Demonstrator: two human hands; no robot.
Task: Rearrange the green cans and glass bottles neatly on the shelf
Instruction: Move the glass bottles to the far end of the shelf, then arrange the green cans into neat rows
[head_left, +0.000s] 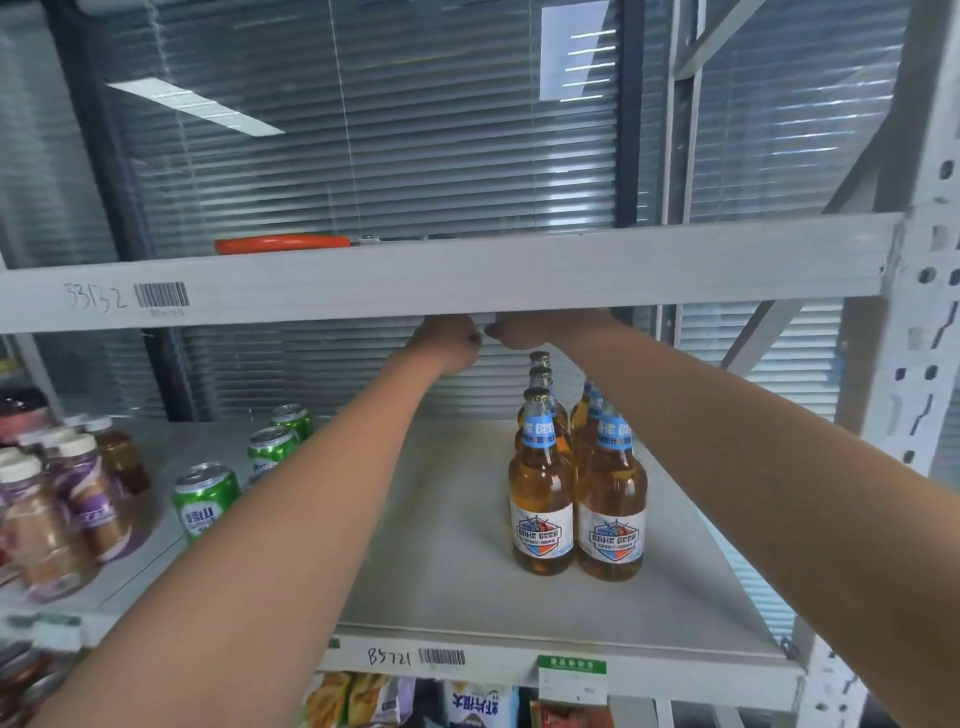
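Several amber glass bottles (540, 499) with blue neck labels stand in two tight rows on the right half of the grey shelf board (457, 582). Three green cans (205, 501) stand in a slanted line on the left half, partly behind my left forearm. Both arms stretch far in above the board. My left hand (452, 340) and my right hand (535, 332) are side by side, almost touching, just under the upper shelf beam (467, 275) and above the rearmost bottle. The beam hides their fingers, so I cannot tell whether they hold anything.
Purple-labelled drink bottles (78, 493) crowd the far left of the shelf. An orange-handled tool (283, 243) lies on the upper shelf. Snack packets (363, 701) sit on the level below. A perforated steel upright (924, 364) bounds the right side, with glass and blinds behind.
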